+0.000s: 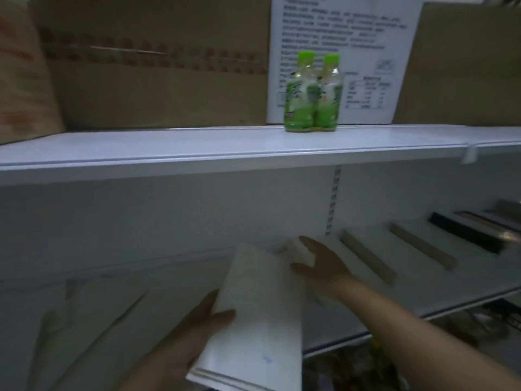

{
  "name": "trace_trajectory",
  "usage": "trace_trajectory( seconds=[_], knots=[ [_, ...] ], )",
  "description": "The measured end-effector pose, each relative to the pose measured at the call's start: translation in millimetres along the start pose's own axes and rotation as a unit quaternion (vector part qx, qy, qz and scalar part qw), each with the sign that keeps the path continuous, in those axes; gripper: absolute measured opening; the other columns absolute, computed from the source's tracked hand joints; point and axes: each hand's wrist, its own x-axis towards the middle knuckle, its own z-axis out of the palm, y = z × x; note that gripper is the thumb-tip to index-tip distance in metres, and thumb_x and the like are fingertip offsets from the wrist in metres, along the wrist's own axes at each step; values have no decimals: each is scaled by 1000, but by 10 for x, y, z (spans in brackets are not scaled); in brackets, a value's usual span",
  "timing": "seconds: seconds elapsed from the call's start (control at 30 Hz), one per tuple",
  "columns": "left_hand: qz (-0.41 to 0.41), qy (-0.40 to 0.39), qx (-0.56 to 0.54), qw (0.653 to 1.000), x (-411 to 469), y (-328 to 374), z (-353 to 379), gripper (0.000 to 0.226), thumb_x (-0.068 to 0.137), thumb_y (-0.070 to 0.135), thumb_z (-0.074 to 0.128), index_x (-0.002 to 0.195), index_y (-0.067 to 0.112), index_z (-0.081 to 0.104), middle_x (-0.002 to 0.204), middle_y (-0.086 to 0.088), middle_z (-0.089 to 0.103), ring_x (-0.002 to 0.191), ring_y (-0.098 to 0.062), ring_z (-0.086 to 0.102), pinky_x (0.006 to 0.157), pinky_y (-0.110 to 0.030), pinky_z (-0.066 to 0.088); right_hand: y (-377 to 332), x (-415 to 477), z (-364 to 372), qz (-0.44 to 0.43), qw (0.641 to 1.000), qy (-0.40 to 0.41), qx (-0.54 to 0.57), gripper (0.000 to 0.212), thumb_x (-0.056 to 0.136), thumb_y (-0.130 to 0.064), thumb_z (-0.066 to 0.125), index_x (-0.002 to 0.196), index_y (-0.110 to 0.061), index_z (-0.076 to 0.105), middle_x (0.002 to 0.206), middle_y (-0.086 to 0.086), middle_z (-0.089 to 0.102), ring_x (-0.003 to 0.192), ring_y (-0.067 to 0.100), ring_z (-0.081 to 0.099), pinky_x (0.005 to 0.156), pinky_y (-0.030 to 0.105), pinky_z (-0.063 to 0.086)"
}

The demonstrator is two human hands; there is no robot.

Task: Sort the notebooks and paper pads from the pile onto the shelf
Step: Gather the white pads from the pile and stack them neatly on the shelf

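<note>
Left hand (pixel 197 323): grips the white pad (pixel 259 314) at its left edge, thumb on the cover and fingers hidden beneath, so the pad can be carried and aimed one-handed.
Pad: held tilted in the air in front of the lower shelf (pixel 352 320), far end pointing into the bay; not yet set down.
Right hand (pixel 321 263): reaches deep into the lower shelf, fingers spread, thumb and fingers around a small white block (pixel 301 253); the view is blurred, so I cannot tell if it truly grips or only steadies it. Probably it is making or holding a place for the pad.
Sorted items: several notebooks (pixel 366 255) already lie in a slanted row to the right on the same shelf, spaced apart, likely so each stays easy to see.
Upper shelf (pixel 197 148): carries two green bottles (pixel 313 94), a printed sheet (pixel 346 38) and cardboard boxes (pixel 158 66) behind, none of them part of the sorting.
Step in hand: placing the pad left of the row.
Pile: not clearly in view.
</note>
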Motion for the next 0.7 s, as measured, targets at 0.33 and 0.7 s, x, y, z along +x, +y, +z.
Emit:
trace_trajectory(
  seconds=[0.33, 0.7],
  knots=[
    [19, 64, -115, 991, 920, 14, 1472, 44, 77, 17, 63, 120, 20, 56, 112, -12, 70, 102, -34, 66, 91, -45, 50, 778, -1, -665, 83, 925, -82, 361, 28, 92, -15, 58, 121, -16, 55, 107, -2, 66, 92, 17, 65, 76, 25, 55],
    [-2, 180, 216, 960, 1559, -36, 2054, 69, 76, 28, 76, 135, 5, 49, 114, -3, 66, 94, -26, 66, 78, -39, 55, 1424, 761, -1085, 74, 975, -17, 207, 26, 85, 0, 61, 111, 3, 64, 94, 13, 66, 76, 24, 62, 66, 26, 50]
  ],
)
